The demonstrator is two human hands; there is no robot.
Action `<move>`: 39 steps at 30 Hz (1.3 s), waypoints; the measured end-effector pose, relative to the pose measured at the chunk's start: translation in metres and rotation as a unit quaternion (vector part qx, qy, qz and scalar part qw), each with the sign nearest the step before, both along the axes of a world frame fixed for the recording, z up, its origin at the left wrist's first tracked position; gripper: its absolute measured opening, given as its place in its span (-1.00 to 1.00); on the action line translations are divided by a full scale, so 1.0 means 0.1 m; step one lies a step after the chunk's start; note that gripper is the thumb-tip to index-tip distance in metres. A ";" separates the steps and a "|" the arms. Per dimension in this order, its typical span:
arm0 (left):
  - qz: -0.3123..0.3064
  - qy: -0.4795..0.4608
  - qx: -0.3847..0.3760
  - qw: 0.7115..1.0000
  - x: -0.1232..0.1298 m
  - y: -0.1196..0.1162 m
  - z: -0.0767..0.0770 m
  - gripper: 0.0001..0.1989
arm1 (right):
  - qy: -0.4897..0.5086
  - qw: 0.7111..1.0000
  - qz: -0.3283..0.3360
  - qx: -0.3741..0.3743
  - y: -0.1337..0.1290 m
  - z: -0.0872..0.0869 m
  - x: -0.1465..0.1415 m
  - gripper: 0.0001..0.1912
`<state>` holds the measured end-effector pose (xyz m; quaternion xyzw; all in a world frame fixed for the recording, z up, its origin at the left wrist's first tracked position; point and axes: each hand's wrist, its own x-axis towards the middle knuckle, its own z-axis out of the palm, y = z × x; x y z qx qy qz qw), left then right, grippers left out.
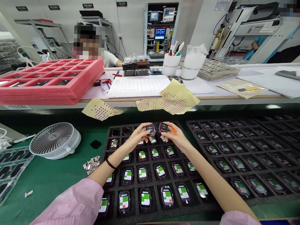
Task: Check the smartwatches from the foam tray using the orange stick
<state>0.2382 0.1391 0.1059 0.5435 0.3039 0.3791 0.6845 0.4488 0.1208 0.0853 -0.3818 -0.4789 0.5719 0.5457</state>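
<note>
My left hand (140,133) grips a smartwatch body (150,129) with a dark lit screen, held over the far part of a black foam tray (134,184). Close beside it, my right hand (176,137) pinches a second smartwatch body (163,127). An orange stick-like tool (173,128), perhaps a pen, also sits between the fingers of that hand. Below both hands, the tray's compartments hold several strapless watch bodies, such as one watch (145,198) whose screen shows green and white blocks. Some of these screens carry a red or orange block.
A second foam tray (207,155) of watches lies at right. At left are a white fan (55,140), clear plastic trays (7,172) and small label scraps (91,164). Pink foam (74,86), papers (138,85) and white cups (171,64) occupy the shelf. A co-worker (90,47) sits behind it.
</note>
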 end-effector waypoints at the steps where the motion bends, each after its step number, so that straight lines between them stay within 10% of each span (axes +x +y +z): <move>1: 0.006 0.009 0.014 1.000 0.01 0.01 -0.02 -0.54 | -0.004 1.000 0.001 0.001 0.00 -0.01 -0.01 -0.50; 39: 0.034 0.068 0.135 0.988 0.04 0.01 -0.11 -0.65 | -0.063 0.998 -0.011 0.022 -0.04 -0.03 -0.04 -0.65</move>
